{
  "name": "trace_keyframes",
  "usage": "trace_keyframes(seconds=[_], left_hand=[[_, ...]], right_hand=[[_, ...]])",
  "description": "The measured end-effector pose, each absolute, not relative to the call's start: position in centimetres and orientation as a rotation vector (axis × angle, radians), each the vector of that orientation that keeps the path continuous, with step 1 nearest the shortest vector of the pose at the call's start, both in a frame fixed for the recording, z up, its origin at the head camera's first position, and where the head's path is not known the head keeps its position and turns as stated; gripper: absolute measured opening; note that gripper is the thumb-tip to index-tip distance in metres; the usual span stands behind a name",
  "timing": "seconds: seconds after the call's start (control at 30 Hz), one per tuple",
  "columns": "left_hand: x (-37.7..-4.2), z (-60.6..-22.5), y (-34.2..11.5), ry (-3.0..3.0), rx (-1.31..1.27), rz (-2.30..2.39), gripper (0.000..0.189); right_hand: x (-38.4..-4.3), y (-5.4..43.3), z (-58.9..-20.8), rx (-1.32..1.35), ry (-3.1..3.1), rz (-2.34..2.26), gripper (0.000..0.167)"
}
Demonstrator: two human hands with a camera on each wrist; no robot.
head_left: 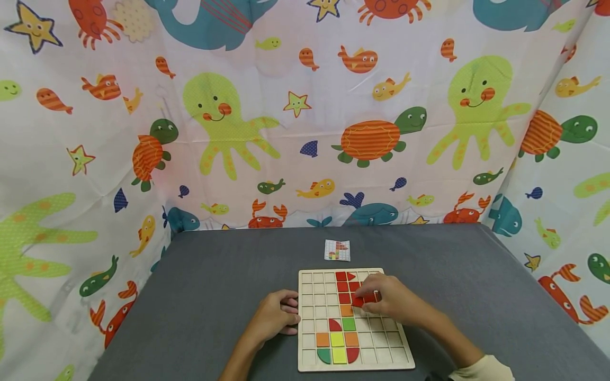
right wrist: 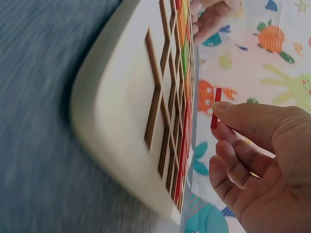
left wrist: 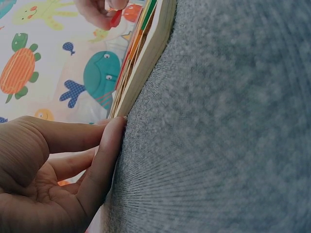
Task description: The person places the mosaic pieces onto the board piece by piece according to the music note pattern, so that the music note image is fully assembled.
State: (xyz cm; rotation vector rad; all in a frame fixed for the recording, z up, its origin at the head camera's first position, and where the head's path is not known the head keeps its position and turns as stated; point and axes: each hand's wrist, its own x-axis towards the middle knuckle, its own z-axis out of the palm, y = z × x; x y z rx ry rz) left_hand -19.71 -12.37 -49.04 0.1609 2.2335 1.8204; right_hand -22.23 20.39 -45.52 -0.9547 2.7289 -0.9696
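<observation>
A wooden grid board (head_left: 381, 349) lies on the grey cloth in the head view, its squares partly filled with coloured tiles. At its left edge, the left hand (head_left: 277, 313) holds the rim; thumb and fingertip meet there in the left wrist view. The right hand (head_left: 393, 297) is over the upper right part of the board. Between its thumb and index finger it pinches a thin red tile (right wrist: 217, 94), seen edge-on and raised off the board in the right wrist view. Red squares (head_left: 343, 286) fill a column beside that hand. Below them sit an orange tile (head_left: 346, 310) and a green square (head_left: 349, 324).
Behind the board lies a small printed card (head_left: 337, 250) with a coloured grid pattern. Grey cloth (head_left: 214, 286) covers the table. A white curtain (head_left: 286, 63) with sea animals hangs behind and at both sides.
</observation>
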Motion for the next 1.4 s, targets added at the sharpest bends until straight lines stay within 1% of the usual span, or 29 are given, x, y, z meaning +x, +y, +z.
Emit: trace_keyframes(seconds=[0.4,0.67,0.97,1.4], left_hand=[[-19.6,-48.8,-12.4,2.233,0.157,1.814,0.057],[-19.7,-48.9,-12.3,2.241,0.140,1.802,0.056],[-19.7,-48.9,-12.3,2.239,0.155,1.808,0.056],[-19.8,-49.0,-12.4,2.243,0.162,1.802,0.057]], right_hand=[[-21.7,16.7,-45.5,-1.016,2.666,-0.912,0.023],[-21.5,14.8,-45.5,-1.046,2.624,-0.910,0.020],[-21.5,13.4,-45.7,-1.012,2.527,-0.957,0.018],[-21.3,12.2,-46.3,-1.000,2.505,-0.937,0.022]])
